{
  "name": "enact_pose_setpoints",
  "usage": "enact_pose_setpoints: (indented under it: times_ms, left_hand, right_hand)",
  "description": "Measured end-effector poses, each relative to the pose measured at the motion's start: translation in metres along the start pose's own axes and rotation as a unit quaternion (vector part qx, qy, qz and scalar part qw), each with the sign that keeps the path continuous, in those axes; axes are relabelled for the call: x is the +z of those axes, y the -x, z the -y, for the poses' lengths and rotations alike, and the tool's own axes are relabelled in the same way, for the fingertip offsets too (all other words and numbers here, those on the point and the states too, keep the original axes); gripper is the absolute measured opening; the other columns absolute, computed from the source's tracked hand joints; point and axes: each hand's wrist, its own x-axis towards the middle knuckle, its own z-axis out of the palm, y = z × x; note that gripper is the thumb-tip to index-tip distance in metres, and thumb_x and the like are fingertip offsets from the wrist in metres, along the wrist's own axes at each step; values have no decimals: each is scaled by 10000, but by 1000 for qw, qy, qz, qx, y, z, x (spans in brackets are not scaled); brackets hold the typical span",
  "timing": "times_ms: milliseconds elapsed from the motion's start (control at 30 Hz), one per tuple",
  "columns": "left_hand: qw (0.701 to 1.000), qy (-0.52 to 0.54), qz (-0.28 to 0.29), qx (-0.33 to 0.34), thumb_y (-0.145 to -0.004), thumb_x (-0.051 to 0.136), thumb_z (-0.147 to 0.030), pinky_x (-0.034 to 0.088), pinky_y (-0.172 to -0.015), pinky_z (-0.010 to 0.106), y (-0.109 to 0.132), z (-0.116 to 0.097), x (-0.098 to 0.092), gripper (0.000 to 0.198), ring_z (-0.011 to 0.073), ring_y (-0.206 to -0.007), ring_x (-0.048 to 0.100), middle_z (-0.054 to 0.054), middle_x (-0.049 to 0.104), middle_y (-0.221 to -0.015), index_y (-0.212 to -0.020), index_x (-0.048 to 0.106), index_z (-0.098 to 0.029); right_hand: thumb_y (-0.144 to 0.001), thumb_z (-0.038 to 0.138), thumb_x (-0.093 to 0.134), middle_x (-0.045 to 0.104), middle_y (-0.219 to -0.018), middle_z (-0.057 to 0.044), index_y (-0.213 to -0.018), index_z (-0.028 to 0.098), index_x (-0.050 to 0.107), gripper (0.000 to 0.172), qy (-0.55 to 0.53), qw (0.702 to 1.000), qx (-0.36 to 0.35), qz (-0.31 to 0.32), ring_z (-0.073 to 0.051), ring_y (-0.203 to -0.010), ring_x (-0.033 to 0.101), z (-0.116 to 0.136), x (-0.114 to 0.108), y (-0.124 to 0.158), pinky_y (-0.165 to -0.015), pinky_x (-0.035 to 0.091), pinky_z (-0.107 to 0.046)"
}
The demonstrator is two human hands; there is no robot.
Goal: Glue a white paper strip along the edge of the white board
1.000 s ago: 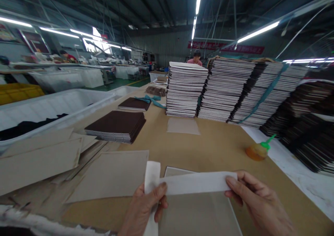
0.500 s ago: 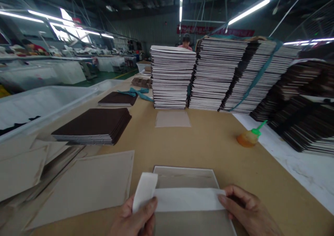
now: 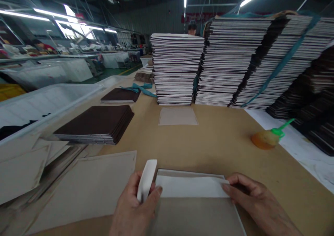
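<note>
A grey board (image 3: 195,217) with a white edge lies flat on the brown table (image 3: 221,142) right in front of me. A white strip (image 3: 190,186) lies across the board's far edge. My left hand (image 3: 134,208) pinches the strip's left end, which curls upward. My right hand (image 3: 257,203) presses the strip's right end down with its fingertips.
A stack of dark brown boards (image 3: 96,124) and loose grey sheets (image 3: 86,190) lie to the left. Tall stacks of boards (image 3: 177,69) stand at the back. An orange glue bottle (image 3: 266,138) with a green nozzle lies at right. A white tub (image 3: 47,103) sits far left. A person stands behind the stacks.
The strip has come down from in the air onto the board's far edge. Both hands lowered with it, and the view tilted down and nearer to the table.
</note>
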Motion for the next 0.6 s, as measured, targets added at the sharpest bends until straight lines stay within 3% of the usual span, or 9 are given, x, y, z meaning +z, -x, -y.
enact_pose_setpoints:
  times_ms: [267,467,600]
  left_hand:
    - [991,-126,-24,42,-724,640,-336,408,-516,229,-10,4,13,275,149,-530,533,-56,574,-633,-949,514,-240]
    - [986,-158,-33,49,-741,618,-354,427,-585,242,-12,14,18,272,165,-598,594,-53,585,-665,-968,512,-248]
    - [984,-165,-39,46,-742,587,-395,437,-584,251,-13,13,20,294,169,-592,602,-52,588,-680,-983,509,-247]
  right_hand:
    - [-718,504,661,498,-625,32,-680,235,570,286,-15,993,-27,-112,-153,-599,470,-1,19,-5,-528,380,-222]
    - [-742,505,631,593,-662,19,-800,246,587,268,43,995,-24,-92,-167,-608,562,-9,18,-11,-532,439,-222]
    - [-756,523,586,600,-647,37,-826,255,564,278,90,986,-21,-137,-157,-584,566,-6,24,-7,-538,437,-225]
